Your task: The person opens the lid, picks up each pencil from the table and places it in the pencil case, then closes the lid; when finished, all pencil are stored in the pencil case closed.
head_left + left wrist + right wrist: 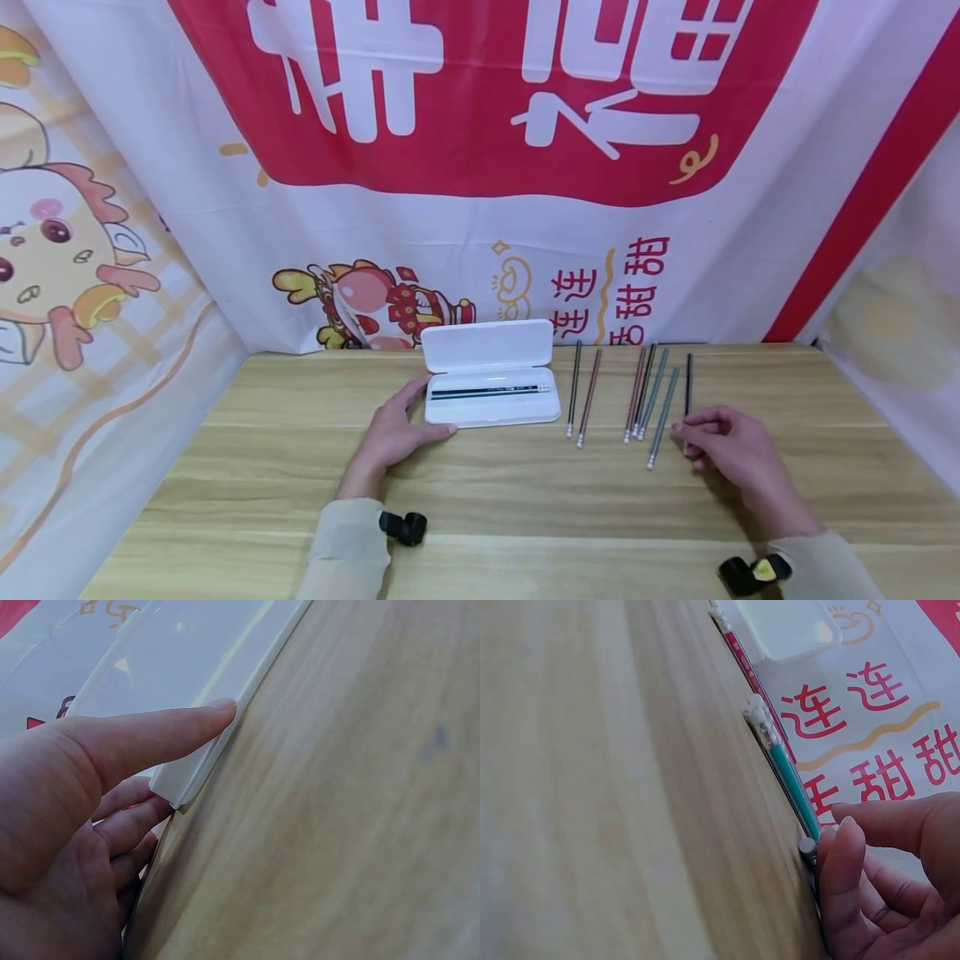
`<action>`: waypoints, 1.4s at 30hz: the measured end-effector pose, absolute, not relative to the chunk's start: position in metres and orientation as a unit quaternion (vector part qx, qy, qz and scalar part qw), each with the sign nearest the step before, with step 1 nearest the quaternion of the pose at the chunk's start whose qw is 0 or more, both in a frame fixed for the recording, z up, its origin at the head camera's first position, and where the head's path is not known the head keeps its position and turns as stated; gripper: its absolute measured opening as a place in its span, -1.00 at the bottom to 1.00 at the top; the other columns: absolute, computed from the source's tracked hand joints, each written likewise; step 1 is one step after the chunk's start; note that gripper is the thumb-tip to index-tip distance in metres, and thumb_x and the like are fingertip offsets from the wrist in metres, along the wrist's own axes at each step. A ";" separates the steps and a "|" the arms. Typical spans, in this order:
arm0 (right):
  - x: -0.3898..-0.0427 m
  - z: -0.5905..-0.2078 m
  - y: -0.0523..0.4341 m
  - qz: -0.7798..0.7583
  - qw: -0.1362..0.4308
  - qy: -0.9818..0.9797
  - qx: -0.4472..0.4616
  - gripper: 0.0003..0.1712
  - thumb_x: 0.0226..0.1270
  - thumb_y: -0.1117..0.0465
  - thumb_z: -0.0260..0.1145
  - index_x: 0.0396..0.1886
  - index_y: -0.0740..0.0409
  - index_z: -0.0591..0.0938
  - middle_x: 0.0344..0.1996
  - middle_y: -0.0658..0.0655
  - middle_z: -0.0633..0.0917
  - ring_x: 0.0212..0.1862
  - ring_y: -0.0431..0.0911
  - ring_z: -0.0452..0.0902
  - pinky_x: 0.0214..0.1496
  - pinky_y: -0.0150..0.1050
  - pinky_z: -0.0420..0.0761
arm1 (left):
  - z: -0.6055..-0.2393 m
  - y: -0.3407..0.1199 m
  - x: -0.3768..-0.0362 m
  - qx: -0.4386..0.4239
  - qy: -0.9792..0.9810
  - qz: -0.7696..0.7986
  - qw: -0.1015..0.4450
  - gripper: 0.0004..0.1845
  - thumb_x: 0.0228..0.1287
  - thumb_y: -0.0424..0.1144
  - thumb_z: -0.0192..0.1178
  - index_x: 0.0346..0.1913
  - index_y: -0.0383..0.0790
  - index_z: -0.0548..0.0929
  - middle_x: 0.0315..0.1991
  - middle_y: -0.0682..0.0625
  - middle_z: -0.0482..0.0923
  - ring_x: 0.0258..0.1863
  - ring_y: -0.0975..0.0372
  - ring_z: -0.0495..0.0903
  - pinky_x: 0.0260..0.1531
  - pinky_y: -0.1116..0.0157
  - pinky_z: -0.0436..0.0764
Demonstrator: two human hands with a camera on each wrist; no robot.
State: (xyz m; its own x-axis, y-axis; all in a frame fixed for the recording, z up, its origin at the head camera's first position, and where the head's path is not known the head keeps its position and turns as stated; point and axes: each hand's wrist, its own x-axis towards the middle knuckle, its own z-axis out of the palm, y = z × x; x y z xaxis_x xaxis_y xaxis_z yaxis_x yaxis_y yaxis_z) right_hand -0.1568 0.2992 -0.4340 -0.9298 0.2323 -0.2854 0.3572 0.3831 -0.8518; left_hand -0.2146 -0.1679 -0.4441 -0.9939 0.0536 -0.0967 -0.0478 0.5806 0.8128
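A white pencil case [491,416] stands with its lid [487,346] raised at the back. Two dark pencils [480,391] lie lengthwise inside it. My left hand [393,432] holds the case's left end, thumb along the front edge and fingers round the corner; the left wrist view shows the thumb [165,739] against the white wall. On the right, my right hand [731,446] pinches a dark pencil [689,379] near its lower end, which lies at the table. Beside it, in the right wrist view, is a teal pencil [793,787].
Right of the case lie a black pencil [575,383] and a red pencil [590,396]. Further right are another red pencil [635,392], a black one and two teal pencils [663,417], erasers toward me. A printed cloth [480,229] hangs behind the wooden table [525,508].
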 end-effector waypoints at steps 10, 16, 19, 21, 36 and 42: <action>-0.162 -0.437 0.306 -0.546 0.052 0.814 0.193 -0.42 0.51 0.18 0.44 0.33 0.41 0.48 -0.27 0.05 0.78 -0.37 -0.16 0.74 -0.34 -0.21 0.83 | -0.443 -0.168 -0.214 -0.001 0.887 0.457 0.057 0.01 0.14 0.02 0.65 0.64 0.10 0.38 0.70 -0.13 0.24 0.74 -0.16 0.08 0.66 -0.32 0.15; -0.163 -0.437 0.309 -0.539 0.061 0.819 0.186 -0.39 0.48 0.17 0.48 0.32 0.41 0.47 -0.31 0.05 0.77 -0.40 -0.15 0.73 -0.37 -0.21 0.82 | -0.442 -0.167 -0.213 -0.002 0.887 0.457 0.059 0.01 0.14 0.02 0.65 0.64 0.10 0.38 0.71 -0.13 0.24 0.74 -0.17 0.08 0.66 -0.33 0.14; -0.164 -0.435 0.309 -0.528 0.067 0.827 0.180 -0.41 0.47 0.19 0.47 0.30 0.41 0.47 -0.34 0.06 0.75 -0.43 -0.15 0.72 -0.39 -0.23 0.81 | -0.442 -0.166 -0.213 -0.002 0.887 0.459 0.059 0.01 0.15 0.01 0.65 0.64 0.10 0.38 0.71 -0.13 0.24 0.74 -0.17 0.08 0.66 -0.33 0.13; -0.164 -0.433 0.310 -0.519 0.073 0.832 0.184 -0.42 0.49 0.18 0.45 0.30 0.41 0.46 -0.33 0.07 0.74 -0.43 -0.14 0.71 -0.39 -0.23 0.80 | -0.442 -0.166 -0.213 -0.002 0.886 0.460 0.058 0.00 0.14 0.01 0.65 0.64 0.10 0.38 0.71 -0.13 0.24 0.74 -0.17 0.08 0.66 -0.33 0.13; -0.165 -0.429 0.312 -0.484 0.083 0.851 0.186 -0.54 0.48 0.23 0.45 0.16 0.42 0.50 -0.40 0.14 0.76 -0.44 -0.11 0.72 -0.39 -0.21 0.80 | -0.442 -0.166 -0.213 -0.002 0.883 0.465 0.059 0.01 0.12 0.01 0.66 0.63 0.13 0.39 0.71 -0.11 0.24 0.74 -0.16 0.07 0.66 -0.34 0.12; -0.166 -0.428 0.311 -0.480 0.092 0.847 0.207 -0.60 0.51 0.24 0.42 0.13 0.41 0.52 -0.35 0.19 0.75 -0.42 -0.09 0.73 -0.37 -0.20 0.82 | -0.443 -0.166 -0.213 -0.002 0.884 0.465 0.057 0.01 0.12 0.00 0.67 0.63 0.12 0.40 0.70 -0.11 0.26 0.74 -0.16 0.08 0.67 -0.33 0.13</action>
